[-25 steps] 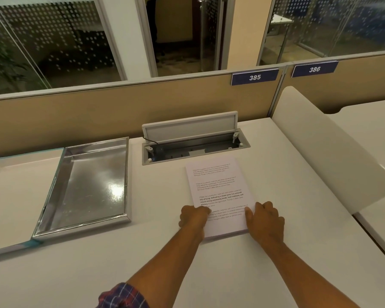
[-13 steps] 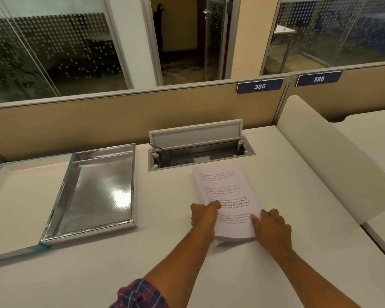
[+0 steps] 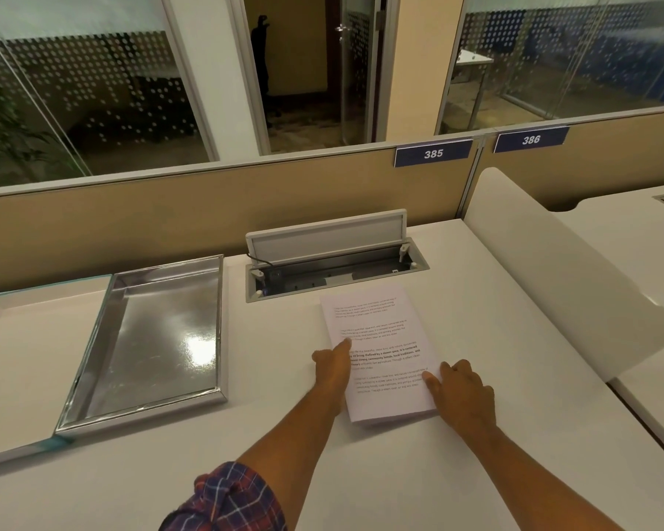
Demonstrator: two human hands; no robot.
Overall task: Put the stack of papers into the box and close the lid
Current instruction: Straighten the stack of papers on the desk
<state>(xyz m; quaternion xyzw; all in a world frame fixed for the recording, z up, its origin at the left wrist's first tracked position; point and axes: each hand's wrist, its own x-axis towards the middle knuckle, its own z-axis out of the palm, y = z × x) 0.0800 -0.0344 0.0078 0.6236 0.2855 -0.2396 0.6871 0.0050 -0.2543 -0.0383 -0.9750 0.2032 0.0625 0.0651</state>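
Since the earlier frame, the left hand (image 3: 332, 367) had been slid further along the left edge of the white stack of printed papers (image 3: 380, 350), its thumb laid on the top sheet, while the right hand (image 3: 461, 390) had been kept at the lower right edge. Both hands were pressed against the stack's sides with fingers curled; no closed grip on the stack could be made out, and the stack was seen lying flat on the white desk (image 3: 495, 435).

Bare desk surface was seen between the stack and the shiny silver rectangular box (image 3: 152, 339), which stood open well to the left. Its flat lid with a teal edge (image 3: 27, 362) was lying open just beside it, touching its left side. Behind the stack, a grey cable hatch (image 3: 334, 258) was propped open, close to the stack's far edge. A curved white divider panel (image 3: 564, 300) bounded the desk on the right. A tan partition (image 3: 169, 220) with number plates 385 (image 3: 433, 152) and 386 (image 3: 531, 139) closed off the back, with glass walls (image 3: 93, 90) beyond.
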